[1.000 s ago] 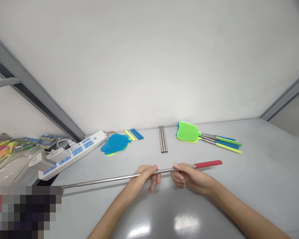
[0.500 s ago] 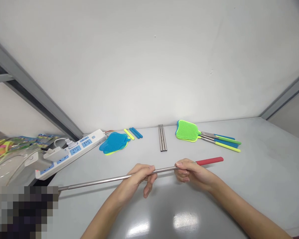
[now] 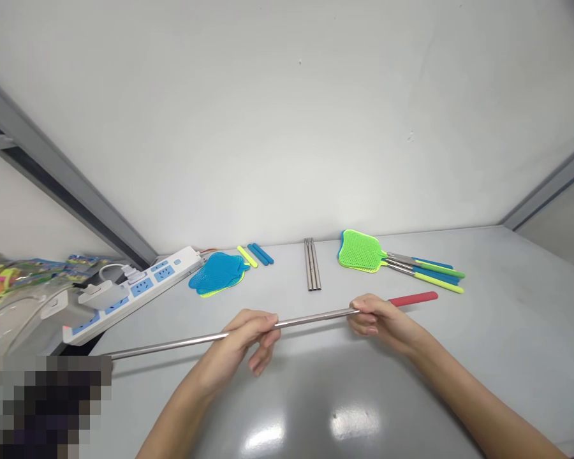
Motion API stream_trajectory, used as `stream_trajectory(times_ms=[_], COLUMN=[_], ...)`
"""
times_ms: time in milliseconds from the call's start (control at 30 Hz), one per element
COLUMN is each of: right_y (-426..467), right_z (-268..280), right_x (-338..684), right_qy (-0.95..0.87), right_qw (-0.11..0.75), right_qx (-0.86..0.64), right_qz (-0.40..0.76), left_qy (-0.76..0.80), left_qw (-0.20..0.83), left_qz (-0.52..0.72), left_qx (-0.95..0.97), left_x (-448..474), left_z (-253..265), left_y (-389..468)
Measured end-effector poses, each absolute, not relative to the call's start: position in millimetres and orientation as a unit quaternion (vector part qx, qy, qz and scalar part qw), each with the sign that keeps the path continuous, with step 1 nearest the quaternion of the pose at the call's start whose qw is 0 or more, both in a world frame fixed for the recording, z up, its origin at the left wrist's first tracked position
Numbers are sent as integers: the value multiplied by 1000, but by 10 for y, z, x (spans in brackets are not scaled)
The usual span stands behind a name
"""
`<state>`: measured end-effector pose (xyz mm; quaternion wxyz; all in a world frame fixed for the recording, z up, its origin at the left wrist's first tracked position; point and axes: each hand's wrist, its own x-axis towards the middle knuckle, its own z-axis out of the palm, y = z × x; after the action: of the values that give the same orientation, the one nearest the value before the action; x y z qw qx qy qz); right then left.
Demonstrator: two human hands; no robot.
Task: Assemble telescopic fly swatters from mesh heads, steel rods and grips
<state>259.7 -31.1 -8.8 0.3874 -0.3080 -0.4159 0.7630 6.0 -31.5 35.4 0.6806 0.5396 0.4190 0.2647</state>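
A long metal rod [image 3: 310,320] with a red handle [image 3: 418,298] stretches across in front of me, slanting up to the right. My left hand [image 3: 236,341] is closed around its middle, thumb on top and lower fingers hanging loose. Close to the red handle, my right hand [image 3: 380,322] pinches the rod between thumb and fingers. A thin step in the tube shows between the hands. The rod's left end reaches a pixelated patch, so what is there is hidden.
Blue swatter heads [image 3: 217,274] lie beside short yellow and blue grips [image 3: 261,254] at the back. Several metal tubes [image 3: 312,264] lie in the centre. Fly swatters [image 3: 361,252] are stacked to the right. A power strip [image 3: 148,284] and plastic bags [image 3: 23,280] sit left.
My hands have moved apart, the left one leftward and the right one rightward and slightly up. More of the rod shows between them, and the red handle has shifted right.
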Motion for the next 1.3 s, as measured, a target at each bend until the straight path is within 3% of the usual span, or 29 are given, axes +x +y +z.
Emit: stream_trajectory(times_ms=[400, 967, 1300], right_y=[-246, -213, -352], right_z=[-120, -120, -241], right_x=[2715, 2790, 2497], right_qy=[-416, -407, -456], right_qw=[392, 465, 373], right_qx=[-317, -328, -294], right_qz=[756, 714, 753], left_qy=[424, 410, 433], left_qw=[672, 657, 619], left_qz=[263, 262, 214], left_qx=[547, 576, 619], left_x=[-84, -151, 132], left_z=[375, 381, 340], left_y=[-265, -205, -344])
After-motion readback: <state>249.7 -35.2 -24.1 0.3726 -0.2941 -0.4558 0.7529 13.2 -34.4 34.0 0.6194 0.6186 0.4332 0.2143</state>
